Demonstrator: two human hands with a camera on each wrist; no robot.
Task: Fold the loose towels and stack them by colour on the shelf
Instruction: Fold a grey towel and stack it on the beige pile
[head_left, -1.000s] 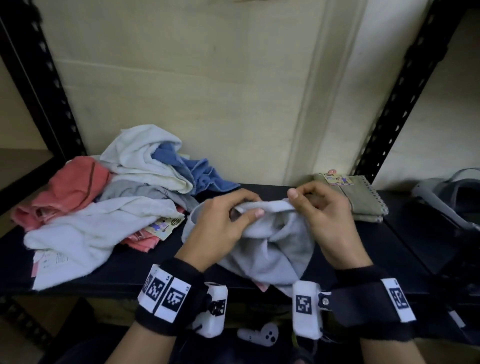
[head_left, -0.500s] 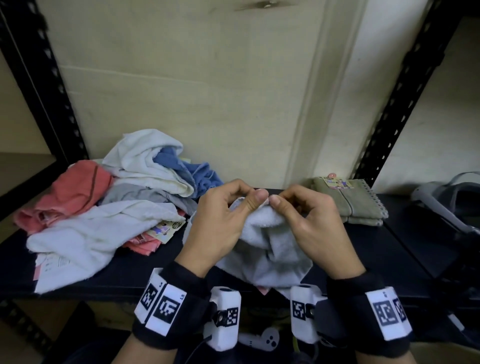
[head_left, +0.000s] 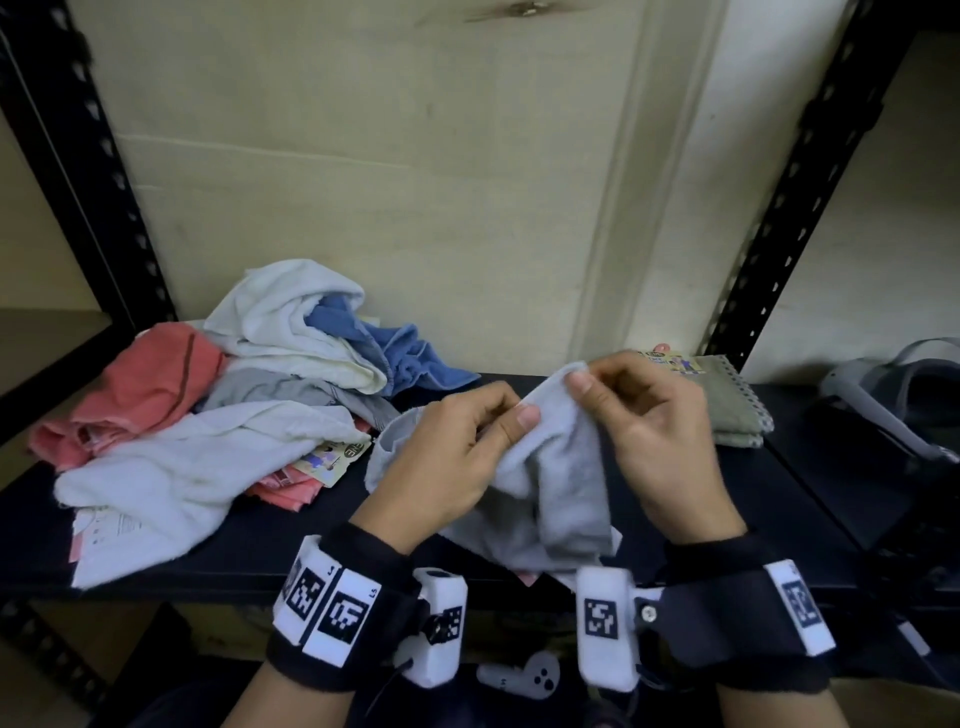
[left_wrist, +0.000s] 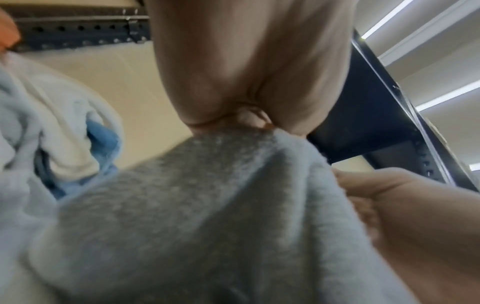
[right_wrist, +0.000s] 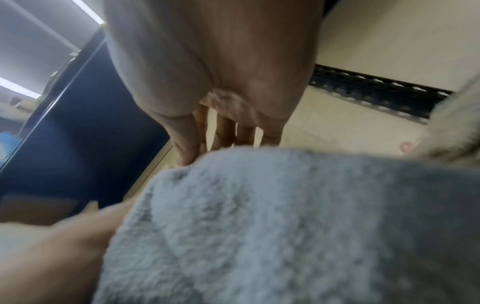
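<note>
Both hands pinch the top edge of a fluffy grey towel: left hand and right hand grip it above the dark shelf, its crumpled body hanging down. Left lies a soft heap: coral towel, white towel, blue towel. A folded olive towel carries an unreadable printed label.

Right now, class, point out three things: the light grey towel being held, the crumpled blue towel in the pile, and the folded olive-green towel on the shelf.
light grey towel (head_left: 558, 467), head view, hanging middle fold.
crumpled blue towel (head_left: 410, 358), head view, exposed right part.
folded olive-green towel (head_left: 737, 410), head view, top face.
</note>
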